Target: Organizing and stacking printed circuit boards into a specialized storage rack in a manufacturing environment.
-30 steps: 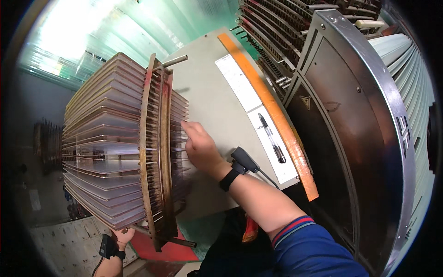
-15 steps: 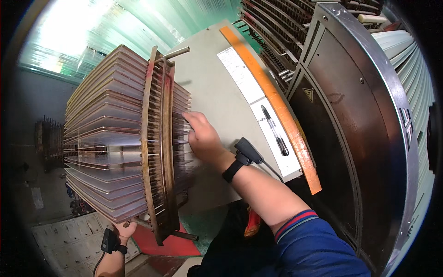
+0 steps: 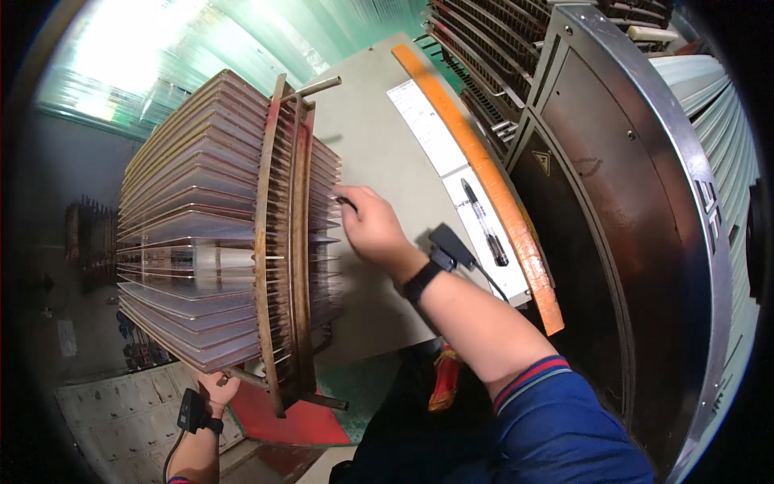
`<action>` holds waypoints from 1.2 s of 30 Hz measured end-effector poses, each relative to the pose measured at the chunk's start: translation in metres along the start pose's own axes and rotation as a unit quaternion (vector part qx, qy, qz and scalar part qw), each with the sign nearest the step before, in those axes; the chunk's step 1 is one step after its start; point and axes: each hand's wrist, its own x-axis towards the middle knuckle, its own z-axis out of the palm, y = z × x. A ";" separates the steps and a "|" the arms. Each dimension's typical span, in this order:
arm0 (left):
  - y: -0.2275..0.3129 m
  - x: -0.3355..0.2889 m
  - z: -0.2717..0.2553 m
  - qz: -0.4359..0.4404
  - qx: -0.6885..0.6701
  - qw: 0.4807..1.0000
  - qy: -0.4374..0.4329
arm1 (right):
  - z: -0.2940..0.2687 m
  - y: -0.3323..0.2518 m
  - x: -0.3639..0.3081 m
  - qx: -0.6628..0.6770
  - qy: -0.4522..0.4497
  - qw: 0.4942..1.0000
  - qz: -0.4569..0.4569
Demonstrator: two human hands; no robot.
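Rack at the table's left, plates being handled, I'd judge; right hand curled at their edges, left hand by a low corner, can't tell if either grips; any shift calls for steadiness

Panels in a rack partly hide the left hand; a small dark shape at the right hand defies identification. Marks on a white sheet are illegible, and the frame's lower edge crops a blue sleeve.
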 end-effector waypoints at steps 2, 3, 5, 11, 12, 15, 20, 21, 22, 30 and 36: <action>-0.008 -0.009 0.001 0.004 0.013 1.000 0.007 | 0.010 -0.004 -0.023 0.039 0.091 0.995 0.021; -0.010 -0.010 0.002 0.011 0.024 1.000 0.012 | 0.016 -0.002 -0.036 0.020 0.088 0.996 0.012; -0.013 -0.010 0.003 0.023 0.029 0.999 0.021 | 0.026 -0.010 -0.053 0.003 0.053 0.999 -0.005; -0.028 -0.025 0.014 -0.054 -0.115 0.991 0.046 | 0.020 -0.030 -0.058 0.005 -0.011 0.999 -0.046; -0.025 -0.021 0.014 -0.041 -0.098 0.993 0.045 | 0.018 -0.025 -0.058 0.000 -0.013 0.998 -0.058; -0.011 -0.010 0.009 -0.010 -0.010 0.999 0.045 | 0.016 -0.019 -0.059 0.012 -0.022 0.998 -0.064; -0.008 -0.010 -0.005 -0.165 -0.036 0.982 -0.080 | 0.014 -0.025 -0.049 0.036 -0.028 0.998 -0.037; -0.005 -0.006 -0.005 -0.154 -0.013 0.986 -0.063 | 0.014 -0.025 -0.047 0.047 -0.017 0.998 -0.040; -0.001 -0.001 -0.006 -0.152 -0.012 0.986 -0.063 | 0.014 -0.024 -0.044 0.058 -0.005 0.997 -0.043; 0.012 0.009 -0.001 -0.132 -0.046 0.990 0.006 | 0.006 -0.032 -0.010 -0.053 -0.044 0.997 -0.044; -0.006 0.000 0.002 -0.136 -0.034 0.990 -0.027 | 0.004 -0.030 -0.015 -0.095 -0.061 0.990 -0.079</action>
